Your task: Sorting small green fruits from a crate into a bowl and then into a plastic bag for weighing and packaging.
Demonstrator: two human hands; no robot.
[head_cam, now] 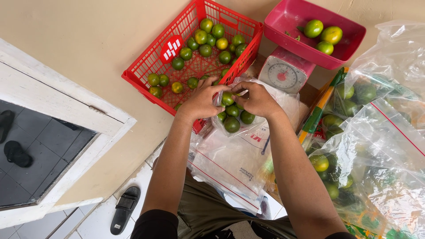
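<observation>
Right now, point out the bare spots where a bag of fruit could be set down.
Free: the tan floor left of the red basket, and the scale's pink tray beside its three fruits. Crowded: the filled bags on the right, and the empty bags under both hands.

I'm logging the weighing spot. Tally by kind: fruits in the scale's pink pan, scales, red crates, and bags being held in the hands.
Citrus fruits in the pink pan: 3
Dial scale: 1
Red crate: 1
Clear bag, pinched by left hand and right hand: 1
Total: 6
</observation>
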